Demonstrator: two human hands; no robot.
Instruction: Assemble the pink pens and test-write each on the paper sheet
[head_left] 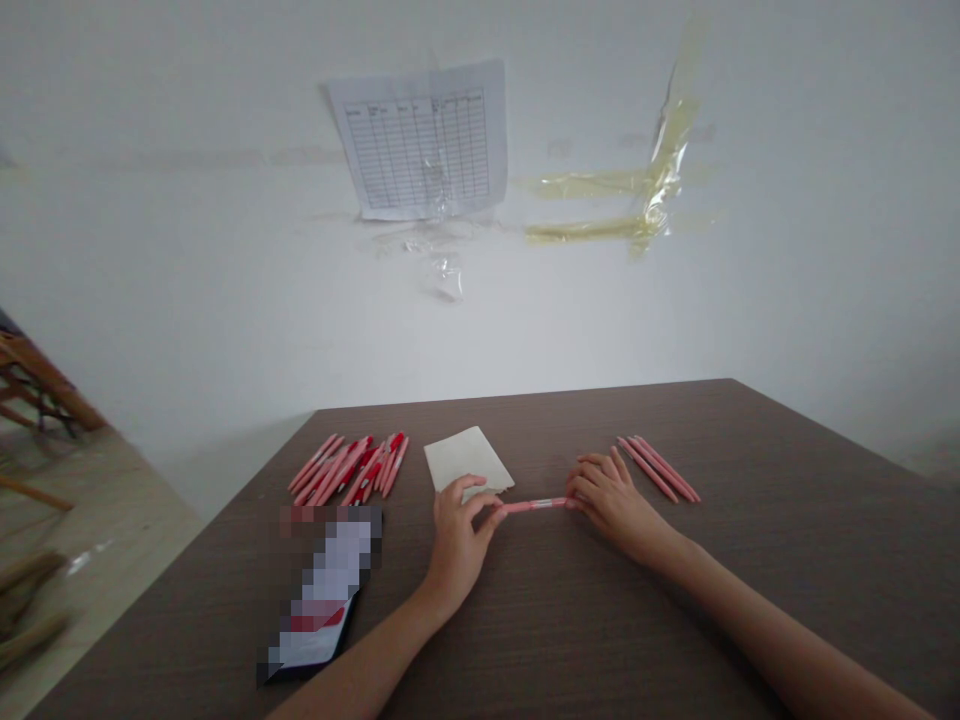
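Observation:
A pink pen (534, 506) with a pale silvery band near its middle lies crosswise between my two hands, low over the dark table. My left hand (459, 530) pinches its left end between thumb and fingers. At the other end, my right hand (611, 505) has its fingertips closed on the pen. Just behind my left hand is a square of off-white paper (469, 460), partly covered by the fingers. Two or three pink pens (660, 468) lie slanted side by side to the right of my right hand.
On the left of the brown table (570, 620) lies a pile of pink and red pens (349, 470). A phone-like dark-edged object (322, 600), partly pixelated, is nearer to me. Behind the table, a wall carries a printed sheet (427, 140) and yellowish tape (592, 232).

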